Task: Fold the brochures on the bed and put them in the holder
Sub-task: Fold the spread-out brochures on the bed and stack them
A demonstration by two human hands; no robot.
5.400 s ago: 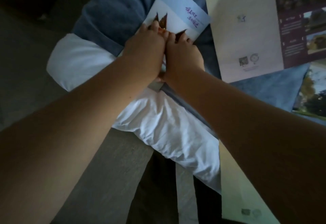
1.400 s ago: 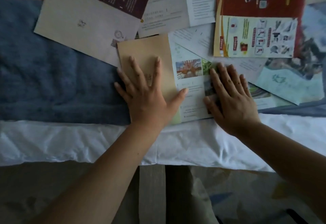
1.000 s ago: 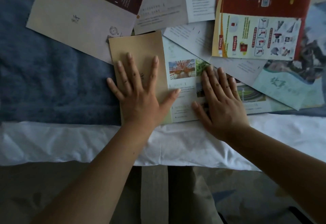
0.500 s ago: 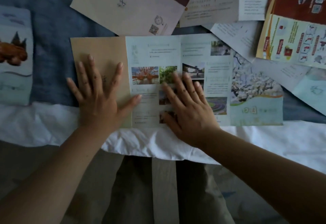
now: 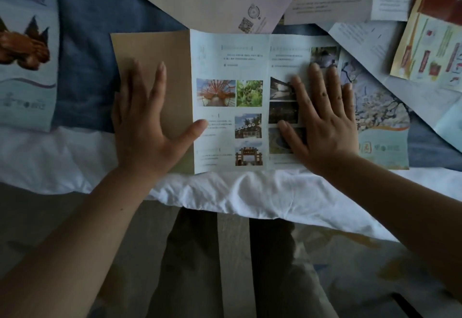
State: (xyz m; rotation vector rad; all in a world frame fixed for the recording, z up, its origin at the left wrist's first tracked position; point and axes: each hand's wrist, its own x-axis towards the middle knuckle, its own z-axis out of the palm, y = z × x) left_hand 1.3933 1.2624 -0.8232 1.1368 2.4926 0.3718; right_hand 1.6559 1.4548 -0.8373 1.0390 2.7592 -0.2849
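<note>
Fingers (image 5: 160, 75) spread, both palms flat on brochure (image 5: 230, 97): left hand (image 5: 145, 127) at 9, right hand (image 5: 322, 127) at 3. Folding stage; next, likely lift one end panel over.

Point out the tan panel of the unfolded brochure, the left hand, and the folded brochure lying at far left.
tan panel (image 5: 175, 50): head view, bare upper part.
left hand (image 5: 142, 127): head view, back of hand.
folded brochure (image 5: 25, 50): head view, cover picture.
</note>
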